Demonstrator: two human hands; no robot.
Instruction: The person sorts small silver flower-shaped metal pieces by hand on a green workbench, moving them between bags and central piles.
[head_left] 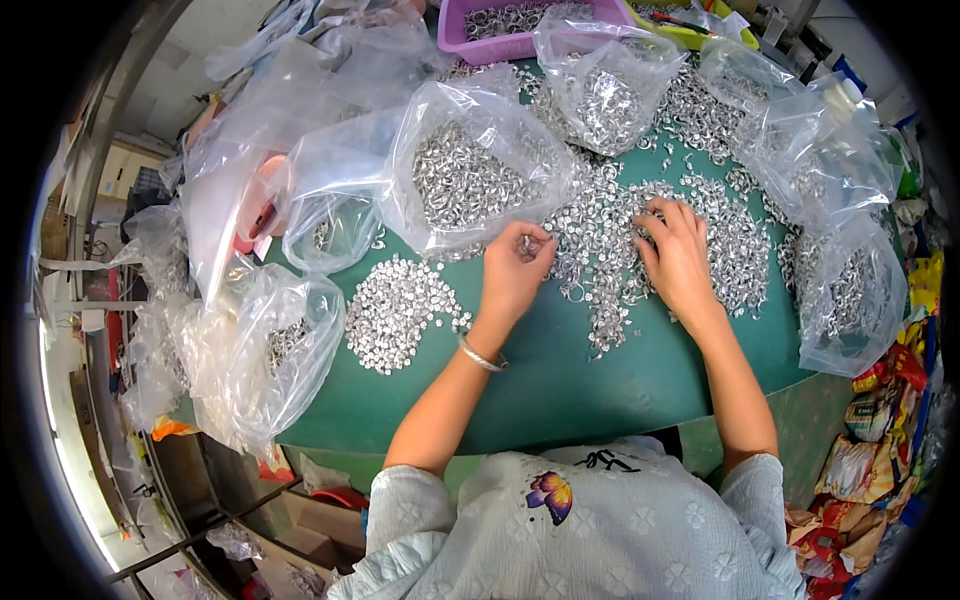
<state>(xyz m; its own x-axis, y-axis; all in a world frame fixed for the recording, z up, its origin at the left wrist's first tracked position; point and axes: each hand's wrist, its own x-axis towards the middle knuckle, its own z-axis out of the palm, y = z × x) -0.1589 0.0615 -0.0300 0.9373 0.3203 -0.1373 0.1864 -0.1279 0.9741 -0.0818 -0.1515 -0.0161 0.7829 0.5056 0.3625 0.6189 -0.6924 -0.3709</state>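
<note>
My left hand [514, 272] is curled, its fingertips pinched around small silver metal pieces [529, 243], too small to make out exactly. A bangle [481, 356] circles that wrist. Over the loose pile of small silver ring-like metal parts [606, 258], my right hand [679, 262] is open, with bent fingers apart and fingertips touching the parts. Left of my left forearm lies a separate heap of small, chunky silver pieces [398, 312]. Just beyond my left hand, an open clear plastic bag [470, 180] holds many silver ring-like parts.
Several more clear bags of metal parts, such as one at the right [848, 290] and one at the left [262, 345], ring the green tabletop [560, 395]. A purple basket [490, 45] and a yellow-green basket [690, 35] stand at the back.
</note>
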